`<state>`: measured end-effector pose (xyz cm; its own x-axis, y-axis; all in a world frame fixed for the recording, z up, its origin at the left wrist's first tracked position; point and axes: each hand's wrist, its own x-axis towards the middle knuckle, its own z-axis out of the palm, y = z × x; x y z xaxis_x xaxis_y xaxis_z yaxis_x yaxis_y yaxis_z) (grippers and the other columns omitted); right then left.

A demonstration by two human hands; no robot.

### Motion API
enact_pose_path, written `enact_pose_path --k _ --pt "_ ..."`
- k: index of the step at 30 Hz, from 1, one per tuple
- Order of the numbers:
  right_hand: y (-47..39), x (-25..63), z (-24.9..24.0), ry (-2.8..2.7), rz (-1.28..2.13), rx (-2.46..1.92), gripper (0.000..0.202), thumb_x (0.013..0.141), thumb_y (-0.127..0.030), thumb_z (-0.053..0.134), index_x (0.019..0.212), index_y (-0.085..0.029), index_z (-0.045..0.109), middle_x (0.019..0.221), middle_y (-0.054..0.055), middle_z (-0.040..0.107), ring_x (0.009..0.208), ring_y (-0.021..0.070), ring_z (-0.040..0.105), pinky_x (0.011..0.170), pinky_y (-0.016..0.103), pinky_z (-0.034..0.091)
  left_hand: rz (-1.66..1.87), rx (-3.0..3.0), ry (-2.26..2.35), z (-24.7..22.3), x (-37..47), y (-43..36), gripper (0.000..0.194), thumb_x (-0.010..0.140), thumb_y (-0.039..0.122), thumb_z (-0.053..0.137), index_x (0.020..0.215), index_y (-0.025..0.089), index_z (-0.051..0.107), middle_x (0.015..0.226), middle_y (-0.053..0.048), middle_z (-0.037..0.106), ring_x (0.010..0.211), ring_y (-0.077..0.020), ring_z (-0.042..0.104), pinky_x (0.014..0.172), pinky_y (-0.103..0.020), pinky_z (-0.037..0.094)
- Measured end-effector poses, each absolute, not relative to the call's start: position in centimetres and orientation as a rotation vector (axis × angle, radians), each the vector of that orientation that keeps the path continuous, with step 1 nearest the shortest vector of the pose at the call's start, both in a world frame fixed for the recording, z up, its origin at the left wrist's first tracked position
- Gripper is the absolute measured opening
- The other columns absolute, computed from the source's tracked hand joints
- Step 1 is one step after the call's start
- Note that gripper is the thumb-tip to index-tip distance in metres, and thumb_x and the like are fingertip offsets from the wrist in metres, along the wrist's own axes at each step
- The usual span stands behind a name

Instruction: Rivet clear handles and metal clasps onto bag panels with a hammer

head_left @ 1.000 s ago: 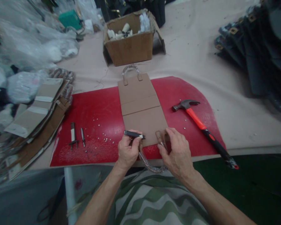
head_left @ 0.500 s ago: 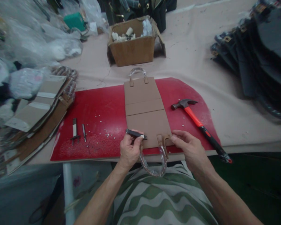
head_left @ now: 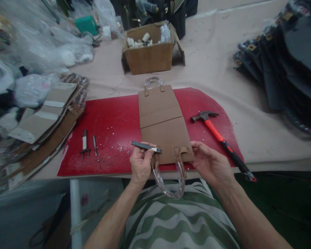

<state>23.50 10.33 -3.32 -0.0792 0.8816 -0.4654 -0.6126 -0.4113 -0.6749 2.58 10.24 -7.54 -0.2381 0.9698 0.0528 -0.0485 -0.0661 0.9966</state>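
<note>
Pinched in the left hand point(head_left: 140, 166), a dark tool point(head_left: 142, 145) overlaps the brown bag point(head_left: 163, 133) at frame centre; the right hand point(head_left: 211, 162) curls loosely at the bag's edge, fingertips partly hidden, hold unclear.

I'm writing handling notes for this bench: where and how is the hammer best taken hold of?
Probably by the black grip of the hammer, from above on the person's near right. It lies on its side, claw head farthest away, and the grip slants nearer and rightward, its end past the red mat.
</note>
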Motion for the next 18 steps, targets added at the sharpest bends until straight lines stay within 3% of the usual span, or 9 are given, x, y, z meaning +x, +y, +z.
enact_pose_path --k 4,7,10,12,15,18 --pt "7.9 20.9 -5.3 -0.218 1.909 -0.789 0.045 0.060 -0.020 0.060 0.103 -0.026 0.069 0.104 0.005 0.072 0.100 0.0287 0.065 0.095 0.054 0.047 1.519 0.916 1.246 -7.6 2.9 10.4 0.025 0.083 0.029 0.068 0.100 0.017 0.054 0.093 -0.005 0.073 0.084 -0.0155 0.071 0.082 -0.030 0.058" --pt "6.4 18.9 -6.4 -0.306 1.992 -0.735 0.064 0.056 -0.011 0.061 0.117 -0.032 0.063 0.107 0.003 0.071 0.102 0.0276 0.065 0.101 0.057 0.043 1.492 0.897 1.254 -7.2 3.0 10.3 0.026 0.082 0.029 0.070 0.099 0.017 0.055 0.092 -0.005 0.072 0.083 -0.0151 0.071 0.081 -0.029 0.057" --pt "6.3 18.4 -6.3 -0.543 1.897 -0.829 0.062 0.063 -0.017 0.071 0.123 -0.032 0.060 0.108 0.004 0.070 0.104 0.0269 0.064 0.101 0.054 0.043 1.459 0.907 1.238 -6.5 3.0 10.2 0.025 0.083 0.029 0.069 0.100 0.017 0.055 0.093 -0.005 0.072 0.083 -0.0150 0.070 0.081 -0.029 0.057" --pt "6.7 18.5 -5.8 -0.740 1.763 -1.001 0.057 0.064 -0.020 0.077 0.118 -0.029 0.063 0.106 0.004 0.071 0.101 0.0257 0.064 0.099 0.048 0.046 1.422 0.926 1.225 -6.0 3.0 10.1 0.024 0.084 0.027 0.068 0.100 0.017 0.054 0.093 -0.004 0.071 0.085 -0.0151 0.070 0.082 -0.029 0.057" --pt "7.2 18.6 -5.7 -0.917 1.637 -1.245 0.024 0.072 -0.032 0.076 0.093 -0.022 0.073 0.082 0.006 0.073 0.078 0.0232 0.067 0.081 0.040 0.054 1.387 0.971 1.242 -5.4 3.1 10.1 0.021 0.085 0.025 0.065 0.101 0.017 0.054 0.094 -0.004 0.071 0.086 -0.0145 0.069 0.082 -0.028 0.057" --pt "7.3 17.8 -6.5 -0.914 1.606 -1.294 0.028 0.079 -0.046 0.068 0.075 -0.018 0.072 0.062 0.006 0.067 0.059 0.0204 0.063 0.065 0.036 0.055 1.358 1.020 1.267 -4.7 3.3 10.3 0.020 0.085 0.024 0.065 0.101 0.017 0.055 0.093 -0.005 0.071 0.085 -0.0143 0.069 0.080 -0.026 0.057"
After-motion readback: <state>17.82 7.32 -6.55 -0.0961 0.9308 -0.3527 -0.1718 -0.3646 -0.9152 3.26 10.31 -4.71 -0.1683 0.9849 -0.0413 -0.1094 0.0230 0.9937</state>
